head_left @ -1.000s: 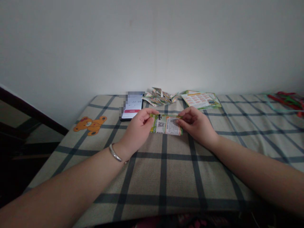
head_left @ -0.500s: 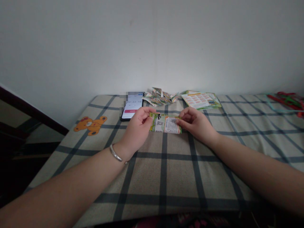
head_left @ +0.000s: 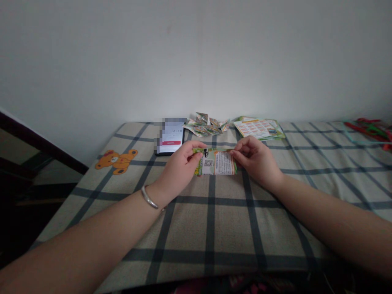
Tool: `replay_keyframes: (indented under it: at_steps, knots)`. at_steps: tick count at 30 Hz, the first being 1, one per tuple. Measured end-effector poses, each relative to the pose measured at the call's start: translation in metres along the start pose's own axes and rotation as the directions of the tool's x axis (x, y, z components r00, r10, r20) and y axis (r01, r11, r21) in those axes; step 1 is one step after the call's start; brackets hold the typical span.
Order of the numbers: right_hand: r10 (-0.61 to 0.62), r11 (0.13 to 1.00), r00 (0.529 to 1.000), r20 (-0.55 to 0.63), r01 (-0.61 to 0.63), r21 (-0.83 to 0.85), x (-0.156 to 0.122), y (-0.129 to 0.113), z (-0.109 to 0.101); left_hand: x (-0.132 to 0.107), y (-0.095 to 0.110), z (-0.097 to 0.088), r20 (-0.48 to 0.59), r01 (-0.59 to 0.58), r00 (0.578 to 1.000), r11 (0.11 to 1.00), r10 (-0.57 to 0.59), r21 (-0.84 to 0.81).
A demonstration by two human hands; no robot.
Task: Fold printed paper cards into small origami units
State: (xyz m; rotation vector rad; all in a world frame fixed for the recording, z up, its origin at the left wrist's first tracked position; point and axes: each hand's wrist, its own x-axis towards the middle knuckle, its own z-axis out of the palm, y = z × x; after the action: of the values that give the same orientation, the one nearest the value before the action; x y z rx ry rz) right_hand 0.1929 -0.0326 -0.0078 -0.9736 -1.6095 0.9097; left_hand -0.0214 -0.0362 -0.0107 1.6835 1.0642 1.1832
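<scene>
A small printed sheet of paper point(head_left: 218, 163), green and white with a QR code and a block of text, is held up between both hands above the checked cloth. My left hand point(head_left: 185, 163), with a silver bangle at the wrist, pinches its left edge. On the other side, my right hand point(head_left: 252, 157) grips the upper right corner between thumb and fingers. The sheet's upper edge looks folded over. Behind it lie several folded paper pieces point(head_left: 206, 125) in a cluster, and a stack of printed leaflets point(head_left: 257, 128) to their right.
A phone point(head_left: 171, 136) with a lit, partly blurred screen lies behind my left hand. A bear picture point(head_left: 116, 161) is on the checked cloth point(head_left: 232, 228) at left. Red and green items point(head_left: 372, 128) lie at the far right. A white wall point(head_left: 196, 61) rises behind.
The paper has come slightly lower and to the right, and more of its printed face shows. My right thumb has shifted up to its upper corner.
</scene>
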Motion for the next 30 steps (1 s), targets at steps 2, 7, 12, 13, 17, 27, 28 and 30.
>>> replay_keyframes:
  at_steps: [2, 7, 12, 13, 17, 27, 28, 30]
  knots:
    - [0.010, 1.000, 1.000, -0.002, -0.010, 0.000, 0.0002, 0.0014, -0.0005, 0.0002, 0.0000, 0.0004, 0.000, -0.012, 1.000, 1.000, 0.012, -0.012]
    - [-0.013, 0.998, 0.998, 0.060, 0.017, -0.059, -0.0015, 0.0007, -0.0021, 0.0003, 0.0006, 0.0004, -0.010, -0.007, 1.000, 1.000, 0.007, -0.017]
    - [-0.005, 0.998, 0.997, 0.073, 0.009, -0.062, -0.0020, -0.0001, -0.0023, -0.0002, 0.0015, -0.0001, -0.014, -0.022, 1.000, 1.000, 0.022, -0.004]
    - [-0.001, 0.999, 0.998, 0.070, 0.004, -0.050, -0.0017, 0.0004, -0.0020, -0.0005, 0.0016, -0.0003, -0.017, -0.029, 0.999, 1.000, 0.029, 0.008]
    - [0.048, 0.998, 0.998, 0.051, -0.050, 0.045, 0.0000, 0.0017, -0.0001, -0.0016, 0.0021, -0.0005, -0.023, -0.055, 0.998, 0.997, 0.056, 0.061]
    - [0.017, 0.999, 0.991, 0.134, -0.013, -0.033, 0.0000, 0.0016, -0.0035, -0.0009, 0.0047, 0.0001, -0.071, -0.012, 0.997, 0.999, 0.015, 0.049]
    - [0.020, 0.999, 0.987, 0.157, -0.013, -0.045, -0.0002, 0.0024, -0.0039, -0.0007, 0.0050, -0.0002, -0.081, -0.007, 0.997, 0.998, 0.011, 0.055]
    - [0.026, 0.998, 0.985, 0.173, -0.017, -0.054, -0.0007, 0.0037, -0.0038, -0.0007, 0.0053, -0.0006, -0.087, -0.002, 0.996, 0.997, 0.009, 0.081]
